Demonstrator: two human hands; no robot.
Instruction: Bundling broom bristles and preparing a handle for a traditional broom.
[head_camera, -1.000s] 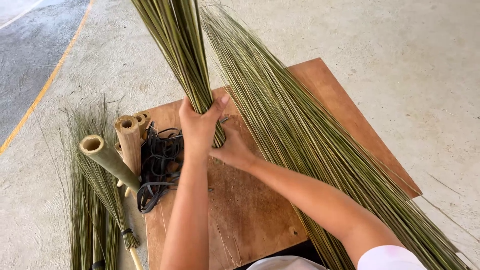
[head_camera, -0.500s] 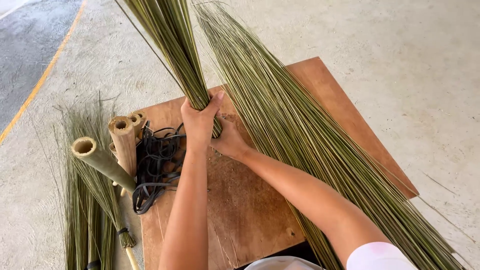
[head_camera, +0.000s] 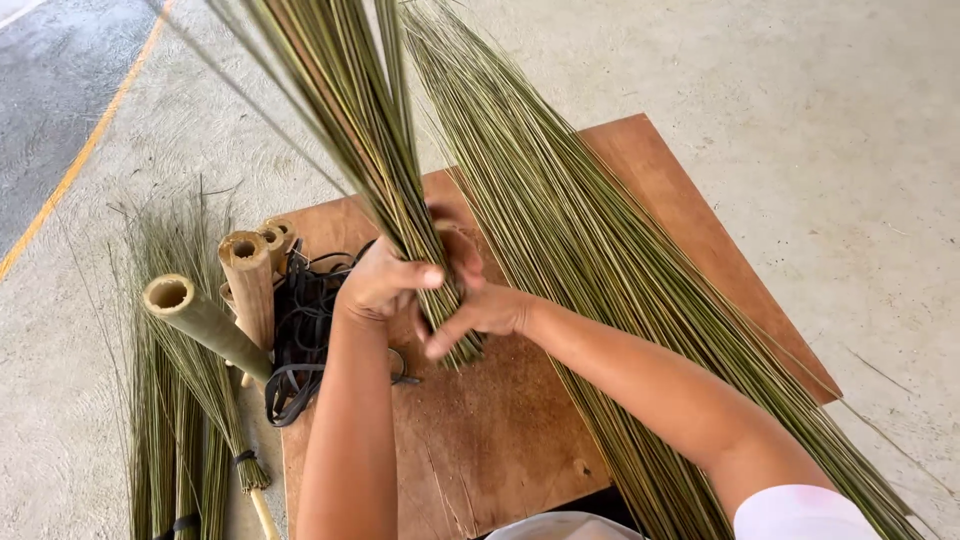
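A thick bundle of green palm-leaf ribs (head_camera: 350, 120) stands tilted, its cut ends resting on a brown wooden board (head_camera: 500, 440). My left hand (head_camera: 385, 280) is wrapped around the bundle near its lower end. My right hand (head_camera: 480, 305) grips the same bundle from the right side, fingers curled under it. A long loose heap of the same green ribs (head_camera: 600, 300) lies across the board to the right of my right arm.
Black straps (head_camera: 305, 330) lie tangled on the board's left side. Several bamboo tubes (head_camera: 245, 290) lean at the board's left edge. Finished green brooms (head_camera: 170, 440) lie on the concrete floor (head_camera: 850, 150) to the left. A yellow painted line (head_camera: 85, 160) crosses the floor.
The bundle has dropped lower and closer to me, its ends now on the board. Both hands slid down with it and my right hand closed around it.
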